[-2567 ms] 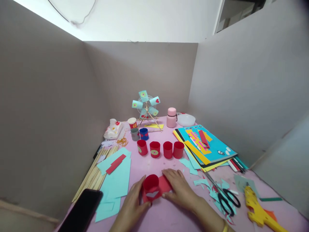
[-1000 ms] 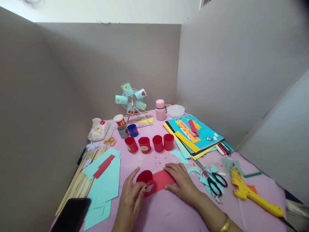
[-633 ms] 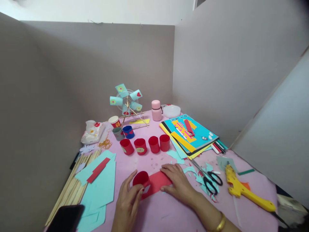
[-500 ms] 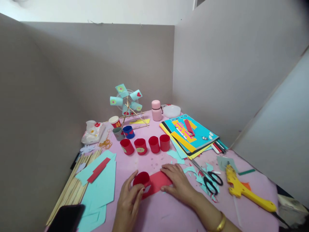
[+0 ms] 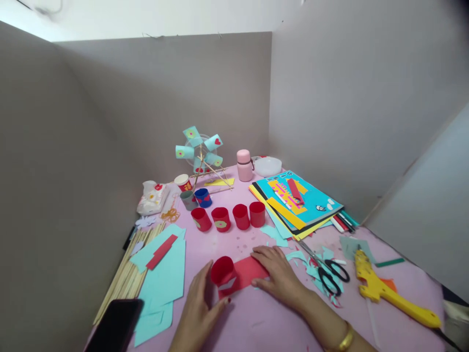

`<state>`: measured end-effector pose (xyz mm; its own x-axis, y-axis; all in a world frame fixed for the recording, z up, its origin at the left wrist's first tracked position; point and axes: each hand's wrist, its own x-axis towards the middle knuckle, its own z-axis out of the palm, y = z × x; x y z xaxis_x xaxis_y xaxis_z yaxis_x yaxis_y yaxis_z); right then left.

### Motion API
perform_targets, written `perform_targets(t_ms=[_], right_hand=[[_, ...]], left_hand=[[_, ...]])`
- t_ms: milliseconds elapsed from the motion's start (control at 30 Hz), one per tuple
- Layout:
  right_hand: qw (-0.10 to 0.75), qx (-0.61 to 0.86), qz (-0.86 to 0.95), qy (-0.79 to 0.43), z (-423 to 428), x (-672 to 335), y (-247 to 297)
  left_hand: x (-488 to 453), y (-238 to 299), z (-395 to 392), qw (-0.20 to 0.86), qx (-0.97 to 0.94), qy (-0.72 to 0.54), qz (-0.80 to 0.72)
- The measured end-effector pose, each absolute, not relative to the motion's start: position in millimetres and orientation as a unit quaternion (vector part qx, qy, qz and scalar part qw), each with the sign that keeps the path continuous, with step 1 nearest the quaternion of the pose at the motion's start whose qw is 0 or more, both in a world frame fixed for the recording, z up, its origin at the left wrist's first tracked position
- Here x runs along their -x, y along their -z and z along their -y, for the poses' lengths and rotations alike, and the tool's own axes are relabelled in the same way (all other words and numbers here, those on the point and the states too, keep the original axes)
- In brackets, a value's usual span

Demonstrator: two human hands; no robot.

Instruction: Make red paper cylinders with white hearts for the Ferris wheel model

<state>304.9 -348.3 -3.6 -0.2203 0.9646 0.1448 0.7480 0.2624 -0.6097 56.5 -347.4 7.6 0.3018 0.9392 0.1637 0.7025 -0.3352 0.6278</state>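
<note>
A ring [image 5: 221, 279], likely being positioned, stands on a sheet [image 5: 246, 275] near the tabletop's [image 5: 264, 325] front edge. The left hand [image 5: 202, 299] curves open beside it, the right hand [image 5: 275, 272] open on the sheet; the next move needs steadiness.

Just 1 cam, worn on the person's head, aimed fwd n down across the pink-covered table [image 5: 252, 327]. Bare left hand [image 5: 198, 303] n bare right hand [image 5: 276, 276] reach in from the near edge, pretty close to the lens. V wide: the far edge w/ the pink lidded bottle [image 5: 245, 167] is in shot, smaller n well off, plus tall flat grey panels [image 5: 164, 93] behind it n on both sides. Bottom of frame crops the flat black phone [image 5: 115, 325] twd the near L corner, btw.
</note>
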Motion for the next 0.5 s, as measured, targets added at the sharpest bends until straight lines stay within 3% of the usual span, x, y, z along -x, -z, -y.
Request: perform_targets(t_ms=[500], right_hand=[[0.242,0.569,0.759,-0.203,348.7,-304.4,3.4]], left_hand=[[-67.3,-2.1,342.1,0.197,-0.8,-0.224,-0.521]])
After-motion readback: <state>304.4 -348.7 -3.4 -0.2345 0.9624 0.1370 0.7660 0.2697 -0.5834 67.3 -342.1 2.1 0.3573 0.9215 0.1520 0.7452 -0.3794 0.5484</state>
